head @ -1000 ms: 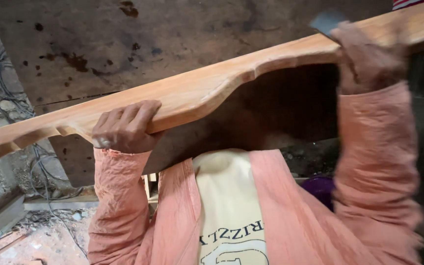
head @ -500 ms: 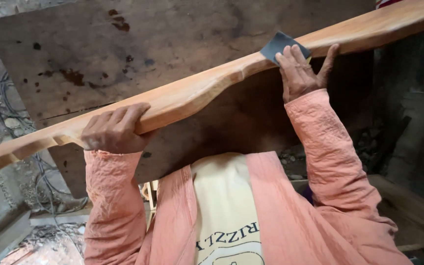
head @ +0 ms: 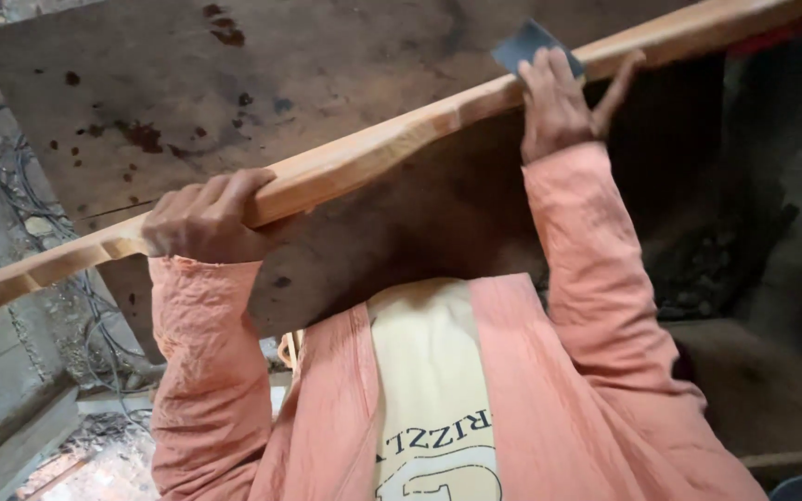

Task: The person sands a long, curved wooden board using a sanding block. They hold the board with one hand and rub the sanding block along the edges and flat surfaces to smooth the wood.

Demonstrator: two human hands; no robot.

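While no box, bin or other container shows anywhere near the hands, one long, curved-edged plank of light orange-brown wood [head: 364,153] runs slantwise across the view, from low beyond the left hand to high past the right hand. One left hand [head: 204,225] is closed around the plank's near edge, fingers curled over the top. One right hand [head: 559,97], farther up the plank, presses one small dark grey sheet of sandpaper [head: 529,44] flat against the wood, its fingers laid straight over the sheet and its thumb spread out to the side; it is pressing rather than clenched.

Both arms wear the wrinkled salmon-pink sleeves of an open shirt [head: 596,278], with one cream printed T-shirt [head: 429,390] between them, cut off at the bottom of the view. Behind the plank, beyond both hands, stands one big stained dark brown wooden board [head: 234,83]; its spots and blotches are plain, but its lower edge is hidden by the arms and the plank.

Both ends of the plank run out of view, so its full length cannot be told. Beyond the left hand, a tangle of thin dark cables [head: 11,167] lies against a grey wall, too jumbled to count. Under the left arm, rubble on the floor [head: 95,445] is blurred. Beside the right arm the space is dark, and what lies there cannot be made out.
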